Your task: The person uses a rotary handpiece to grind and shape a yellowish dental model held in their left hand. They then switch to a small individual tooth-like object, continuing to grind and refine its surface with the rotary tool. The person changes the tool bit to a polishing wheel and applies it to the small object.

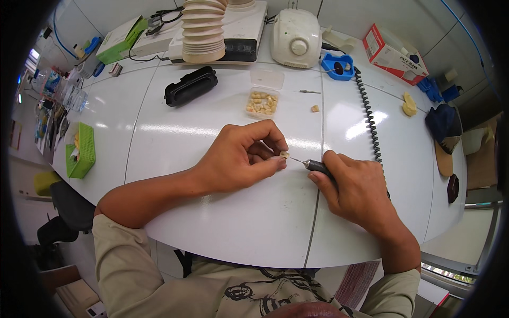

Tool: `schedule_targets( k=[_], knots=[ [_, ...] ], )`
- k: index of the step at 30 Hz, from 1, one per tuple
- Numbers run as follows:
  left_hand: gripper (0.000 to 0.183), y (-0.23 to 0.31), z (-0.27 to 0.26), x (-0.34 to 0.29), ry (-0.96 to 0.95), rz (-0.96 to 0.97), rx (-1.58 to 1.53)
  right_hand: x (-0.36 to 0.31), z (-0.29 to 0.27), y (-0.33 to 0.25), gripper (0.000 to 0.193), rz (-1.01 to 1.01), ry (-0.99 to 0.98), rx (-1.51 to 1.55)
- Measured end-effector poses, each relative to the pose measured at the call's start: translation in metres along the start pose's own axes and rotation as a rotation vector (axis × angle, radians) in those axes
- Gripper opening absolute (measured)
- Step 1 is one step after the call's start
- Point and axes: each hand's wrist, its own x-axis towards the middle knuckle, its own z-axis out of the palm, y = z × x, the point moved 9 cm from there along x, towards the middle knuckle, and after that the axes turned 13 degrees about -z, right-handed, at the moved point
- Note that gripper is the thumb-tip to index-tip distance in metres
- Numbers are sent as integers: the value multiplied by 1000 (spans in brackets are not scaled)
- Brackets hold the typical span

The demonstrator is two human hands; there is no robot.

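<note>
Between the thumb and fingertips of my left hand (241, 153) is a small cream dental crown (284, 155). My right hand (358, 188) grips a black rotary handpiece (318, 167) like a pen. Its thin metal bur points left, with the tip at or very near the crown; whether they touch I cannot tell. Beyond my left hand stands an open clear plastic box (261, 114) with several similar tooth-coloured pieces in it. A single loose piece (315, 108) lies to the right of that box, and a spare bur (309, 91) lies behind it.
A coiled black cord (369, 114) runs along my right side. At the back are a white control unit (297, 40), a blue tray (338, 68), a ribbed suction hose (203, 32) and a red-and-white box (395, 55). A black case (191, 86) and green basket (80, 151) stand leftward.
</note>
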Motion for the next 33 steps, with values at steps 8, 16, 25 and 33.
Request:
schedule_targets(
  k=[8, 16, 25, 33],
  knots=[
    [18, 6, 1, -2, 53, 87, 77, 1, 0, -4, 38, -10, 8, -39],
    [22, 3, 3, -1, 32, 79, 74, 1, 1, -5, 38, -10, -9, -45],
    [19, 3, 4, -1, 57, 74, 77, 2, 3, -7, 37, -9, -8, -83],
    [23, 4, 3, -1, 53, 52, 114, 1, 2, -10, 36, -1, -1, -111]
  ],
)
